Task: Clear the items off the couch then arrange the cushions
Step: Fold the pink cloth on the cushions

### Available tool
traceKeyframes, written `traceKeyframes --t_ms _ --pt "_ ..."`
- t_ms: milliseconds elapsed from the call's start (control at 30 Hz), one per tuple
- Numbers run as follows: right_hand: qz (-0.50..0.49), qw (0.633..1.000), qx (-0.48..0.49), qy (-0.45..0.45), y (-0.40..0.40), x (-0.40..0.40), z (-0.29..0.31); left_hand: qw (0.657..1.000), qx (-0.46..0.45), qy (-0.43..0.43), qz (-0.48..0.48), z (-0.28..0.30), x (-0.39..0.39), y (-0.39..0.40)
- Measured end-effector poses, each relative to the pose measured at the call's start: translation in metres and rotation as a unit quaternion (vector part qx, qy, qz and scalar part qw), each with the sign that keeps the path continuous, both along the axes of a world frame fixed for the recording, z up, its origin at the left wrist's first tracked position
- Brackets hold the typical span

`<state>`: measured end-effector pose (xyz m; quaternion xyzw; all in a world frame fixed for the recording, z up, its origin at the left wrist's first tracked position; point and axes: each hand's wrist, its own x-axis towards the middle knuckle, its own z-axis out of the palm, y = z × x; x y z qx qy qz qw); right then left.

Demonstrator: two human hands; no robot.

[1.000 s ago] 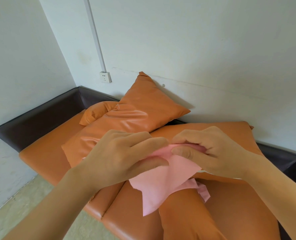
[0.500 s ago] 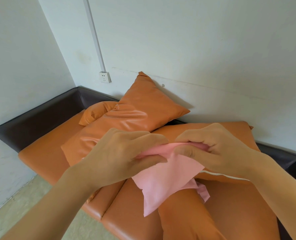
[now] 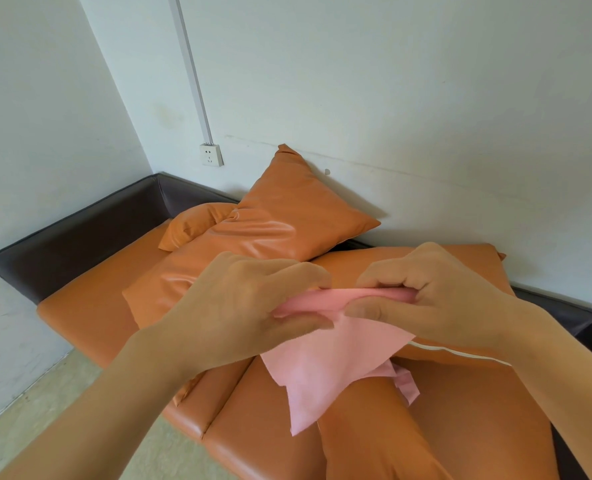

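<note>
pink cloth (image 3: 336, 362) now stretched between hands (image 3: 339, 306)

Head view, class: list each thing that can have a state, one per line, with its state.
Pink cloth: lifted, folded along its top edge, pinched by both hands, rest hanging.
Left hand: pinching the cloth.
Right hand: pinching the cloth.
Back cushion: leaning against the wall.
Front cushions: lying flat, overlapping.
Socket: nothing plugged in.
</note>
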<state>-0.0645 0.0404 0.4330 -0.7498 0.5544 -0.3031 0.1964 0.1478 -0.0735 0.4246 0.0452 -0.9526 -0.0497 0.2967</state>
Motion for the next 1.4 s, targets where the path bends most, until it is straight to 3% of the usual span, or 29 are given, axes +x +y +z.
traceKeyframes --t_ms 167,333,533,667,900,1100,1400 --pt "-0.026 1.000 0.001 -0.010 0.0010 0.0012 0.0019 1.000 -0.001 -0.002 0.001 -0.0014 0.0009 -0.0001" --pt "-0.028 0.998 -0.058 0.022 0.0016 0.0058 0.0054 1.000 0.018 0.016 0.011 -0.0019 0.0020 -0.0004" --pt "-0.004 1.000 -0.020 -0.009 0.0022 0.0072 0.0069 0.999 -0.018 0.036 0.007 -0.0036 0.0016 0.0007" --pt "-0.023 1.000 -0.011 -0.018 0.0022 0.0053 0.0044 1.000 0.011 0.028 0.008 -0.0040 0.0016 -0.0011" --pt "-0.034 0.998 -0.051 0.035 0.0018 0.0069 0.0051 0.999 0.041 0.026 0.000 0.0014 0.0029 -0.0002" --pt "-0.007 1.000 -0.005 0.017 0.0007 0.0035 0.0035 1.000 -0.015 0.020 0.011 -0.0002 0.0000 -0.0009" --pt "-0.032 0.998 -0.048 0.019 -0.0010 0.0073 0.0066 0.999 0.036 0.018 0.001 0.0002 -0.0015 -0.0037"
